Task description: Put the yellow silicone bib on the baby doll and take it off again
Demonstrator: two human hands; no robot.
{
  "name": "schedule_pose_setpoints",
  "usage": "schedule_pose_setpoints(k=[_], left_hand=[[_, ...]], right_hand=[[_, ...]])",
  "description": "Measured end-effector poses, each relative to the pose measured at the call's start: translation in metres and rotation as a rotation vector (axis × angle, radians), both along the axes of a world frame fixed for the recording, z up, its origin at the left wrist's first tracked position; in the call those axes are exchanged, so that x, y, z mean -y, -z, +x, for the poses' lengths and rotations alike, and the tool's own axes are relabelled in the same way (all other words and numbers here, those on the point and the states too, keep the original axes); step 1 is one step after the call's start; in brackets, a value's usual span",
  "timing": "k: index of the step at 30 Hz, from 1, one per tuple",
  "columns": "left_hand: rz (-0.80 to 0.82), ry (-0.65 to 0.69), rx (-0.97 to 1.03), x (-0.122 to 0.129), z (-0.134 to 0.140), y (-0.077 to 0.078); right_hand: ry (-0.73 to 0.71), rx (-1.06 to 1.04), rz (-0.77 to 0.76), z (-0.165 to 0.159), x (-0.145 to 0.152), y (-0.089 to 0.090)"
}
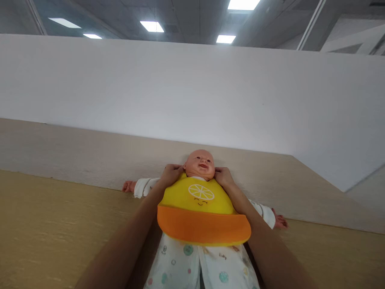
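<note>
A baby doll [199, 160] lies on its back with its arms spread, in a white outfit printed with small coloured figures. Over its chest is a yellow silicone bib [180, 198] with a smiling citrus slice and an orange pocket along the bottom. My left hand [172, 173] is curled at the bib's neck edge, on the left of the doll's head. On the other side of the neck, my right hand [223, 176] grips the bib's opposite upper end. The fingertips and the bib's ends are hidden behind the neck.
The doll's head and shoulders rest on a beige surface [90, 150] that meets a plain white wall [186, 92] behind. Nearer to me is a yellowish-tan surface [60, 224]. Ceiling lights show above the wall.
</note>
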State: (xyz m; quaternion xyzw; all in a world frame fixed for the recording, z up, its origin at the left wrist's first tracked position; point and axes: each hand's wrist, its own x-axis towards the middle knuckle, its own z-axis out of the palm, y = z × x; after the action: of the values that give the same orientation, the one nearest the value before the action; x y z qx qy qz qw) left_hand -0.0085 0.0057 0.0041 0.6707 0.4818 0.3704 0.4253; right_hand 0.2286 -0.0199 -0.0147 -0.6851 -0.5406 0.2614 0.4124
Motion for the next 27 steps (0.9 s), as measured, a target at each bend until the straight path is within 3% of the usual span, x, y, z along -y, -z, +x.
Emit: schedule_pose_setpoints(k=[3, 15, 27], left_hand=[[-0.009, -0.007, -0.02, 0.0, -0.001, -0.001], [-0.078, -0.003, 0.034, -0.003, -0.001, 0.002], [-0.063, -0.043, 0.059, -0.005, 0.0, 0.003]], right_hand=[[0.006, 0.039, -0.029, -0.003, 0.001, -0.003], [-0.012, 0.011, 0.087, -0.011, 0.007, -0.007], [-0.029, 0.05, 0.044, -0.009, 0.007, -0.006]])
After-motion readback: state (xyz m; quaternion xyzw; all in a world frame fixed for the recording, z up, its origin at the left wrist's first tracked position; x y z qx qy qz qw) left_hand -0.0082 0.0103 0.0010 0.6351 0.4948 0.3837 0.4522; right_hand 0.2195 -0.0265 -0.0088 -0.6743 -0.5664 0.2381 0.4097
